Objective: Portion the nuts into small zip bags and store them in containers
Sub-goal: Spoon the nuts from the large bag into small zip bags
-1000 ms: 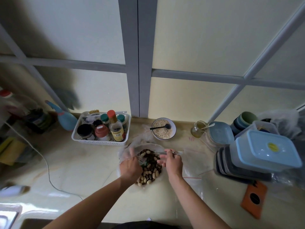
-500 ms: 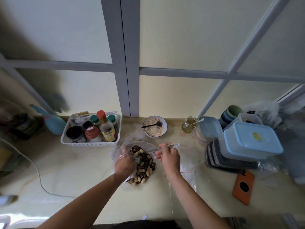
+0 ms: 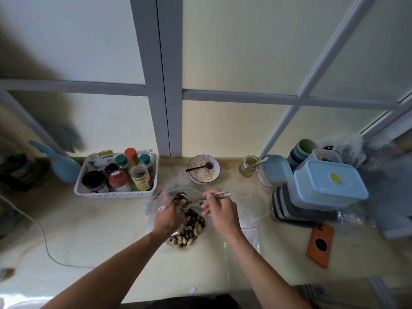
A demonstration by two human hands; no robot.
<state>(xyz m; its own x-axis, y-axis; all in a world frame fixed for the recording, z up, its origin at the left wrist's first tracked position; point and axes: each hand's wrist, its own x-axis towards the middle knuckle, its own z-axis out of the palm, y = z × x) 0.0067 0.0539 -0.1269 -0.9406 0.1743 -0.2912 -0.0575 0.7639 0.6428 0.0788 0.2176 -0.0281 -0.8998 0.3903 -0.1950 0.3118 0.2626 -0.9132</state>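
Note:
A clear plastic bag of mixed nuts (image 3: 188, 230) lies on the counter at centre. My left hand (image 3: 168, 216) grips the bag's open edge and holds it up. My right hand (image 3: 219, 210) holds a metal spoon (image 3: 214, 196) whose bowl reaches into the bag with some nuts at its tip. Flat clear zip bags (image 3: 249, 221) lie under and to the right of my right hand. A stack of lidded containers (image 3: 321, 192) stands at the right, the top one with a light blue lid.
A white basket (image 3: 116, 194) of bottles and jars stands at the left back. Behind the bag are a bowl of oats (image 3: 204, 169) with a black spoon and a small jar (image 3: 248, 166). An orange phone (image 3: 320, 244) lies near the right edge. A white cable (image 3: 42, 237) crosses the left counter.
The view has shifted and steadied. My right hand has drawn the spoon a little up and back in the bag, while my left hand keeps holding the bag's edge.

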